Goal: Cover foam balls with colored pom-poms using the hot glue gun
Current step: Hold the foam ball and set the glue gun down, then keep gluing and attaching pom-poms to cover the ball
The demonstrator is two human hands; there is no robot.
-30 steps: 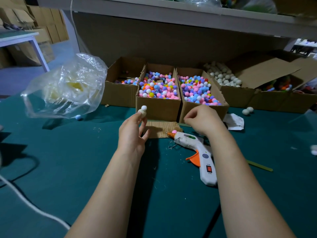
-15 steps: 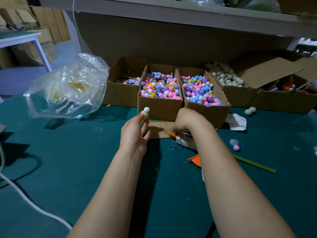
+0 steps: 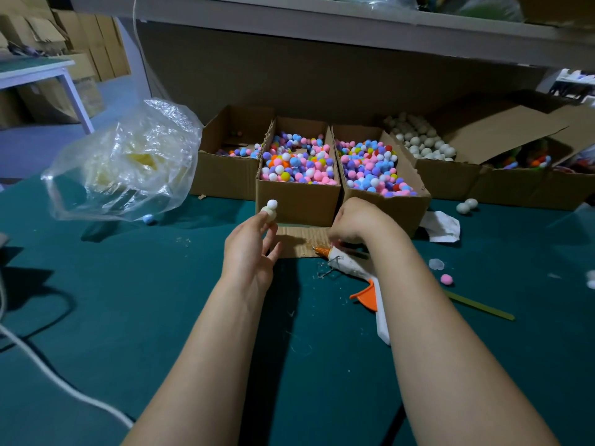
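- Green bench (image 3: 128, 300) carries pom-pom boxes (image 3: 297, 206).
- Left hand (image 3: 249, 249) pinches a foam ball (image 3: 269, 214) topped by a white pom-pom (image 3: 272, 204).
- Right hand (image 3: 354, 220) curls at the glue gun (image 3: 351, 268) nozzle; its grasp is hidden.

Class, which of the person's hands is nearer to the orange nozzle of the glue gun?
Right. The right hand is right over the nozzle; the left hand, pinching a foam ball, is further off to the nozzle's left.

No readable text, labels or numbers anywhere.
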